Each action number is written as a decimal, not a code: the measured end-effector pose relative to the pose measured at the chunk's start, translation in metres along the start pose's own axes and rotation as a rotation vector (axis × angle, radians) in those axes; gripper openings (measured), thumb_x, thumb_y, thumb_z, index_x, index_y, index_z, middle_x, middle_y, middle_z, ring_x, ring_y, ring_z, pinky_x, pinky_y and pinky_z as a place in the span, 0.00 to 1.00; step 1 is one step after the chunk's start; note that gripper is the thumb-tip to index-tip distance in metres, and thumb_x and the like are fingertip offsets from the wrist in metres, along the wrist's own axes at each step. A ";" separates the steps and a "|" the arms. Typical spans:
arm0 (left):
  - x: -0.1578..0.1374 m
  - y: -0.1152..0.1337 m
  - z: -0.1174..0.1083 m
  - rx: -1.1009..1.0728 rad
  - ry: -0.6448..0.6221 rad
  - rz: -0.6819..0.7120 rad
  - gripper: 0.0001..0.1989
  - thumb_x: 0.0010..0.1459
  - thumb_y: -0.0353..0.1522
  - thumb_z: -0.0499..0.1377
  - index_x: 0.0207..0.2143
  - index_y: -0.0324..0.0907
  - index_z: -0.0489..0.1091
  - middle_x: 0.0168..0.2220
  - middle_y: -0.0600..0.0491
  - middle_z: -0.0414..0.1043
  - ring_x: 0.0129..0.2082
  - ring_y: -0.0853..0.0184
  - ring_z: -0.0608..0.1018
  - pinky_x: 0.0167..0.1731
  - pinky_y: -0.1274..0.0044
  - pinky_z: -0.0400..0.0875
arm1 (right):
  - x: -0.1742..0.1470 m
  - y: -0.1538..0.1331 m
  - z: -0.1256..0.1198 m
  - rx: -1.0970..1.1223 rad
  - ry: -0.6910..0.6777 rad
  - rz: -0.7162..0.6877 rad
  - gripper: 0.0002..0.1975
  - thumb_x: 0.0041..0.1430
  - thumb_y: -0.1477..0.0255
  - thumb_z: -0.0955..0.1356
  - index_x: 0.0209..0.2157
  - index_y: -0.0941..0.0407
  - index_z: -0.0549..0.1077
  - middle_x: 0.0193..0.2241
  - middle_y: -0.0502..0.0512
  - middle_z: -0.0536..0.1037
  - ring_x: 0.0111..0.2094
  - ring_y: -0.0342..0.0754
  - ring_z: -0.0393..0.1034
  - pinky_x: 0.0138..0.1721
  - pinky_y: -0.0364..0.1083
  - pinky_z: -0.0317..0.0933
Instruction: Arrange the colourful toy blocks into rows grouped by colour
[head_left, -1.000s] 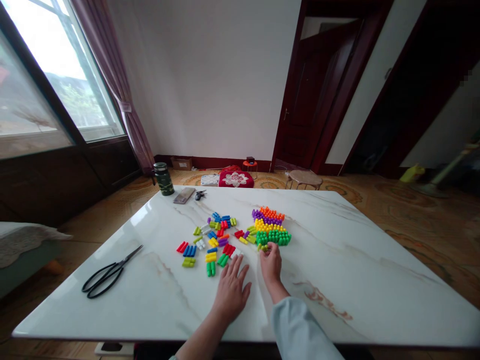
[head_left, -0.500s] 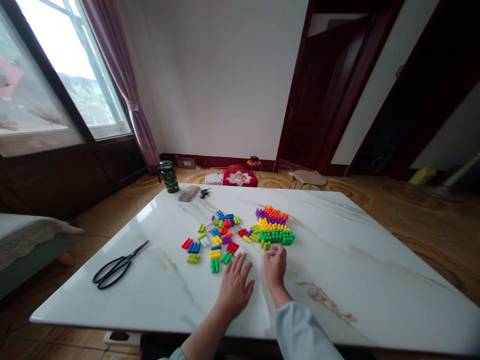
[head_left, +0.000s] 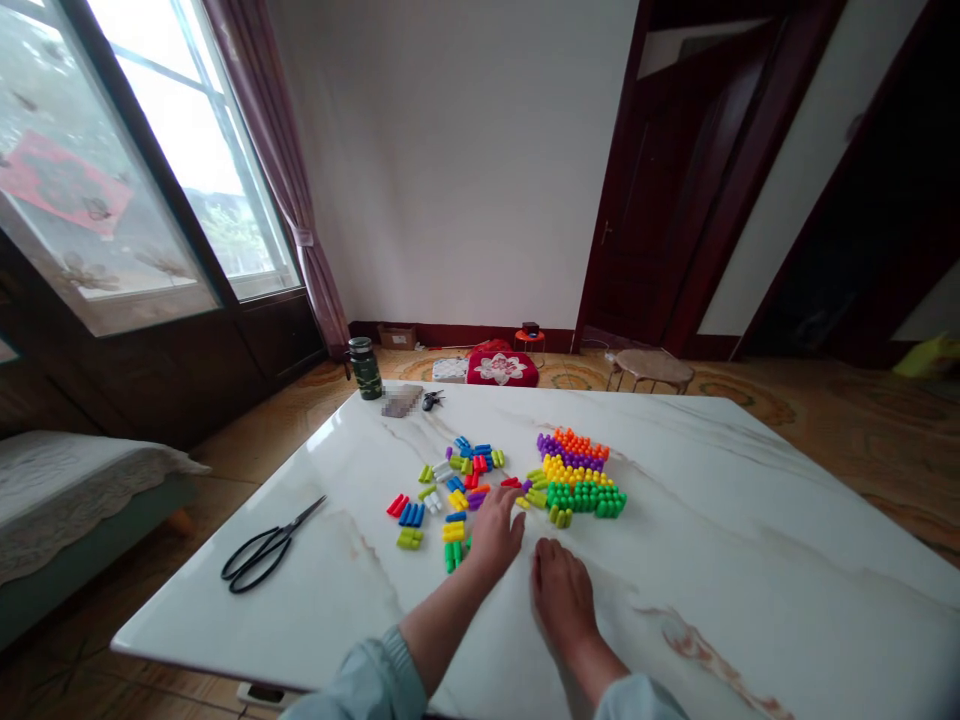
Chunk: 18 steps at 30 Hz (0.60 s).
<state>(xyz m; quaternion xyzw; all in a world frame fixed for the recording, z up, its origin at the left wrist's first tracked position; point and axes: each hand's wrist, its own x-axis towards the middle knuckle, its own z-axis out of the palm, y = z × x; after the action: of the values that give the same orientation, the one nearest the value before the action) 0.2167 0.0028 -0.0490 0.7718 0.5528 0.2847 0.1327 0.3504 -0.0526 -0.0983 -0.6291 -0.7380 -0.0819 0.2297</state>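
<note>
Several lime pegs point(head_left: 559, 517) placed, seemingly colour-sorted; right hand point(head_left: 566, 590) withdrawn, grip unclear; left hand point(head_left: 495, 535) shifted over loose pegs point(head_left: 457, 500), thumb apart.

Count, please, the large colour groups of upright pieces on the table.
4: orange group at the back, then purple group, yellow group, and green group nearest the right hand. Within each, some may be hidden behind others.
</note>
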 end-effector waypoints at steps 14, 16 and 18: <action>0.123 -0.011 0.034 0.116 -0.326 -0.015 0.23 0.50 0.35 0.63 0.51 0.46 0.72 0.47 0.49 0.74 0.47 0.60 0.76 0.47 0.73 0.71 | -0.003 -0.002 0.010 -0.061 0.035 0.000 0.08 0.58 0.82 0.63 0.34 0.55 0.65 0.30 0.53 0.71 0.31 0.51 0.66 0.34 0.50 0.53; 0.126 -0.012 0.035 0.135 -0.341 -0.033 0.24 0.48 0.34 0.63 0.51 0.45 0.72 0.46 0.48 0.74 0.45 0.60 0.77 0.46 0.73 0.71 | -0.002 -0.003 0.007 -0.057 0.016 0.007 0.08 0.58 0.82 0.63 0.34 0.54 0.65 0.30 0.53 0.71 0.31 0.51 0.66 0.33 0.49 0.52; 0.126 -0.013 0.035 0.153 -0.336 -0.054 0.26 0.46 0.32 0.64 0.50 0.44 0.72 0.44 0.47 0.74 0.44 0.58 0.77 0.45 0.72 0.71 | -0.001 -0.003 0.004 -0.053 0.003 0.016 0.07 0.58 0.82 0.63 0.34 0.54 0.65 0.30 0.53 0.71 0.31 0.51 0.66 0.33 0.49 0.52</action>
<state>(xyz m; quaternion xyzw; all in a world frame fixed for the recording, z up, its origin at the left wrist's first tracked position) 0.2552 0.1280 -0.0469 0.8012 0.5635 0.1053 0.1718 0.3463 -0.0529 -0.1019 -0.6408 -0.7301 -0.1005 0.2150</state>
